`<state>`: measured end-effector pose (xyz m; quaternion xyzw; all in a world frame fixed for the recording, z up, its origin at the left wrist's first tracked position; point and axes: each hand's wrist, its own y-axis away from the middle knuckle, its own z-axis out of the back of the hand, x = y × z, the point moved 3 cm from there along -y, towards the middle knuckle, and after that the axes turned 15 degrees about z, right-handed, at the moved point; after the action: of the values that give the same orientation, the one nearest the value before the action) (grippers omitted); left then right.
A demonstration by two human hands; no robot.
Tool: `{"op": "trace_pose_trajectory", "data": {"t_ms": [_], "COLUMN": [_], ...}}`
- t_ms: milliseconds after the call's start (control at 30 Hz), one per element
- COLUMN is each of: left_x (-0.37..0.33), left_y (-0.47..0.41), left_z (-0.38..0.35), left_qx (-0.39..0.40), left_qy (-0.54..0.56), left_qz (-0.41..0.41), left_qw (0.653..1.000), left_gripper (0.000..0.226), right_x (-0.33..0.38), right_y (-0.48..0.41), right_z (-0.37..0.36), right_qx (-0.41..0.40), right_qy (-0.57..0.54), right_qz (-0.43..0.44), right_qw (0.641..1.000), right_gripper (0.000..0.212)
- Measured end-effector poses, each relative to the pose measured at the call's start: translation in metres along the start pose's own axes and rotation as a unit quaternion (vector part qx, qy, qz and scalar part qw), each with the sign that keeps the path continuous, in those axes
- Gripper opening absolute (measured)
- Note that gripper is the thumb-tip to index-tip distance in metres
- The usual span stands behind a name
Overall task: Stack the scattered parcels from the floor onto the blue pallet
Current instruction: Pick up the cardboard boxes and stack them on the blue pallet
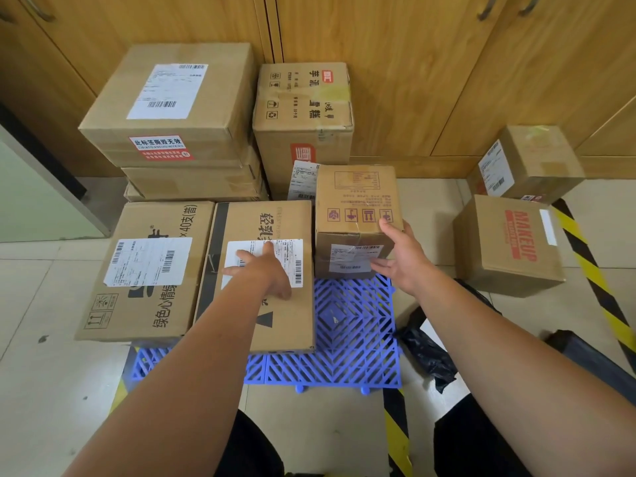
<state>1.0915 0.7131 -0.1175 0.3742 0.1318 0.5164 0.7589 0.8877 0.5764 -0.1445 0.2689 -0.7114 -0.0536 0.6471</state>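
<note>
A blue lattice pallet lies on the floor in front of me. On it stand several brown parcels: a flat box at the left, a long box with a white label in the middle, and a small cube box at the right. My left hand rests flat on the long box's label. My right hand touches the cube box's right front corner with straight fingers. Behind them a large box tops a stack, beside a printed box.
Two parcels sit on the floor at the right: a box marked MAKEUP and a smaller box behind it. A black bag lies by the pallet's right edge. Yellow-black tape marks the tiles. Wooden cabinets close the back.
</note>
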Motion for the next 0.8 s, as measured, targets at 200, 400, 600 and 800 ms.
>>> {"op": "trace_pose_trajectory", "data": {"t_ms": [200,400,600,800], "left_x": [0.004,-0.005,-0.027,-0.076], "left_y": [0.002,0.019,0.050,0.096], "left_z": [0.009,0.030,0.037,0.020], "left_qx": [-0.024,-0.133,-0.145,-0.107], "left_qy": [0.059,0.227,0.297,0.265], "left_qz": [-0.021,-0.084,-0.136,-0.236], "left_qw": [0.998,0.961,0.934,0.929], "left_gripper": [0.097,0.049,0.032,0.033], "right_x": [0.000,0.011,0.035,0.047], "right_y": [0.001,0.013,0.019,0.039], "right_z": [0.002,0.011,0.069,0.168], "right_qx": [0.020,0.037,-0.052,-0.189], "right_qy": [0.039,0.113,0.128,0.156], "right_qz": [-0.016,-0.005,-0.013,0.005], "right_qw": [0.999,0.993,0.990,0.969], "right_gripper": [0.065,0.077,0.058,0.024]}}
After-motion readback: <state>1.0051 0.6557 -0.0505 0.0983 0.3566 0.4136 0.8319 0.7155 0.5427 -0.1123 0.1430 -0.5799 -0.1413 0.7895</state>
